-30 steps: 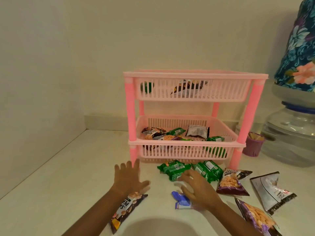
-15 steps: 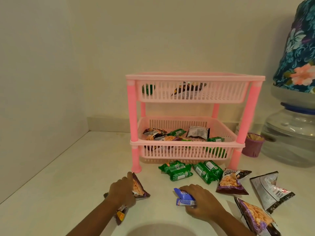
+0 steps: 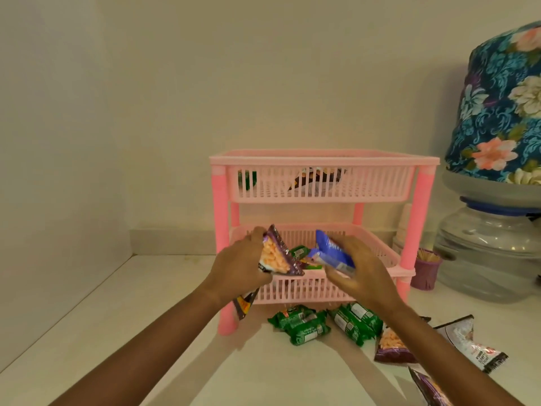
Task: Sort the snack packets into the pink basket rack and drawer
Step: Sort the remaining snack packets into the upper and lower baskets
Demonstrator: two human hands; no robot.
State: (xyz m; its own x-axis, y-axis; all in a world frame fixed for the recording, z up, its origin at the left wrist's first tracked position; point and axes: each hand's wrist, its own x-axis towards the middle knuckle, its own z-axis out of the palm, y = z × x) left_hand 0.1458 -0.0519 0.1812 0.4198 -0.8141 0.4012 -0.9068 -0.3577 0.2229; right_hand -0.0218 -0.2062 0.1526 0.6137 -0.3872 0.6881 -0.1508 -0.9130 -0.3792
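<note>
A two-tier pink basket rack (image 3: 323, 161) stands on the white counter against the wall. My left hand (image 3: 238, 268) grips a purple peanut packet (image 3: 275, 254) and a second dark packet (image 3: 244, 304) that hangs below the fist, in front of the lower basket (image 3: 389, 253). My right hand (image 3: 361, 272) holds a blue packet (image 3: 332, 252) over the same basket's front edge. Green packets (image 3: 301, 325) lie on the counter below the rack. The upper basket holds a dark packet (image 3: 317, 177) and a green one.
More peanut packets (image 3: 392, 347) and a white-backed packet (image 3: 471, 342) lie at the right front. A small purple cup of toothpicks (image 3: 426, 271) stands beside the rack's right leg. A water dispenser bottle (image 3: 489, 253) with a floral cover sits at the far right.
Both hands have lifted from the counter with their packets and moved up and forward to the lower basket. The view has come closer to the rack.
</note>
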